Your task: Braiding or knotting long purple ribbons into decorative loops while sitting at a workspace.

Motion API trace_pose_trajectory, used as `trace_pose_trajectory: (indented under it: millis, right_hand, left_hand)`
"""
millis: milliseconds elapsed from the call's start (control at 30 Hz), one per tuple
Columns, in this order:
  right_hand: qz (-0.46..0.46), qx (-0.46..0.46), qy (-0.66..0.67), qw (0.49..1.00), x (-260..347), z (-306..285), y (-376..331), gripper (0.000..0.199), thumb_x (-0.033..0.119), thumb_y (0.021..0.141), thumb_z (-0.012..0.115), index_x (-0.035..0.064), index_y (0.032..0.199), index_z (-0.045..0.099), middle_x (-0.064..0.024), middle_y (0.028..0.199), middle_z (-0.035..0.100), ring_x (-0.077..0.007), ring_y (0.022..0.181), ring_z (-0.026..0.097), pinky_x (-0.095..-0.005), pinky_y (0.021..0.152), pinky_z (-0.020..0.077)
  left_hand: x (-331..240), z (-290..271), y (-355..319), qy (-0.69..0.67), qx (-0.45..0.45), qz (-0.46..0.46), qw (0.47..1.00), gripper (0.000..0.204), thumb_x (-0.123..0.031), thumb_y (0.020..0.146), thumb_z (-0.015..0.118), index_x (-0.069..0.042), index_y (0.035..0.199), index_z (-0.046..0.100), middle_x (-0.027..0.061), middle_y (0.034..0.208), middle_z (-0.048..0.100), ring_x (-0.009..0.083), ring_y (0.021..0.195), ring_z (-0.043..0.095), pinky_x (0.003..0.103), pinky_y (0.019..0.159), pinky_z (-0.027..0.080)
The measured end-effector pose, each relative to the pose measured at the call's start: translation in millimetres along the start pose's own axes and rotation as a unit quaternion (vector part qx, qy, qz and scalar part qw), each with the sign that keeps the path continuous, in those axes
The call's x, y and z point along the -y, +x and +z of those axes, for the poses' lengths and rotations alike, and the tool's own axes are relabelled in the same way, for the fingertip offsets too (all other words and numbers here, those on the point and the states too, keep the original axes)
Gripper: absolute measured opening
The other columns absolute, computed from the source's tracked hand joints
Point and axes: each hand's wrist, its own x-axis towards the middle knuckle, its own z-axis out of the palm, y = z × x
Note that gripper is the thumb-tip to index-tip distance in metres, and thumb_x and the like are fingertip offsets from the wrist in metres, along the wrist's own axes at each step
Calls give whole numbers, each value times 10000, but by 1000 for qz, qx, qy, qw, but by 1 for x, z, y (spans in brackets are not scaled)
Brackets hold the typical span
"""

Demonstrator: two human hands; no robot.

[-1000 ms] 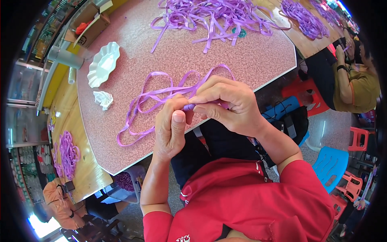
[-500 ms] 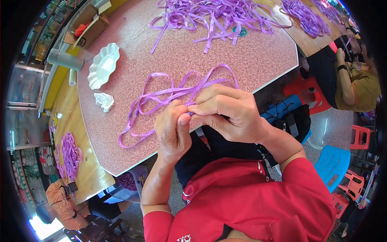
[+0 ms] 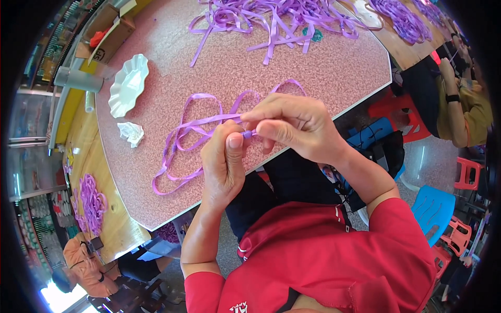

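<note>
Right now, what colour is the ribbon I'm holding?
The ribbon is light purple; it shows best in the head view.

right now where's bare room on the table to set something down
Bare table: between the white dish and ribbon heap, and from the crumpled paper to the near-left corner. Crowded: the heap itself and loose ribbon beyond the left hand.

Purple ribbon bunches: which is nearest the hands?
The loose loops on the pink tabletop, running up to the left hand and right hand; the far heap, left bundle and upper-right bundles lie farther off.
</note>
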Motion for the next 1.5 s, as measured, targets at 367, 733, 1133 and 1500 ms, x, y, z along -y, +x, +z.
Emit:
trace_pose_trajectory:
  millis: [367, 733, 1133, 1500]
  right_hand:
    - [113, 83, -120, 983, 14, -1, 1, 269, 215, 1000, 566, 7, 852, 650, 14, 669, 557, -46, 596, 491, -224, 494, 364]
    - [159, 139, -132, 969, 18, 5, 2, 337, 270, 1007, 546, -2, 817, 610, -22, 686, 562, -79, 637, 490, -272, 551, 390]
    - [-147, 30, -225, 963, -6, 19, 10, 206, 186, 968, 587, 10, 869, 624, -94, 725, 586, -240, 637, 586, -325, 586, 435]
    - [-74, 28, -194, 978, 12, 13, 6, 135, 99, 911, 676, 1, 1003, 678, -45, 814, 631, -53, 585, 543, -201, 477, 405]
  left_hand:
    - [5, -18, 17, 226, 14, 321, 920, 198, -197, 921, 629, -36, 920, 514, 86, 697, 503, 240, 541, 501, 351, 451, 378]
    - [9, -21, 19, 245, -14, 393, 886, 256, -272, 920, 641, -55, 950, 509, 75, 721, 512, 231, 563, 532, 328, 442, 414]
    - [13, -9, 9, 214, -66, 296, 928, 147, -135, 955, 565, -23, 949, 470, 101, 674, 490, 252, 538, 496, 348, 441, 374]
    - [14, -16, 8, 201, -50, 287, 935, 172, -176, 973, 556, -37, 965, 455, 101, 712, 510, 255, 568, 518, 352, 474, 391]
